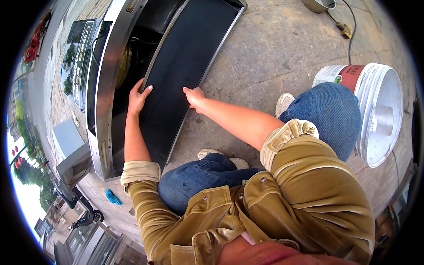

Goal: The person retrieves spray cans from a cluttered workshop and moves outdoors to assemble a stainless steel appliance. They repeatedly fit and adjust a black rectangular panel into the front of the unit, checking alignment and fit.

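A long, flat black panel (187, 48) with thin metal edges lies slantwise against the open side of a stainless steel cabinet (104, 101). My left hand (137, 98) grips the panel's left edge, its thumb on the black face and its fingers curled over the rim toward the dark interior. On the opposite long edge, my right hand (194, 98) is closed, with the thumb over the face and the other fingers at or under the rim. Left of the panel, the inside of the cabinet is dark, with a thin wire partly visible.
To the right, a white plastic bucket (388, 115) lies on its side beside my knee. A metal pot (316, 4) and a cord with a yellow-black plug (345, 31) are at the far right. A blue scrubber (113, 197) and a grey box (68, 138) sit left of the cabinet.
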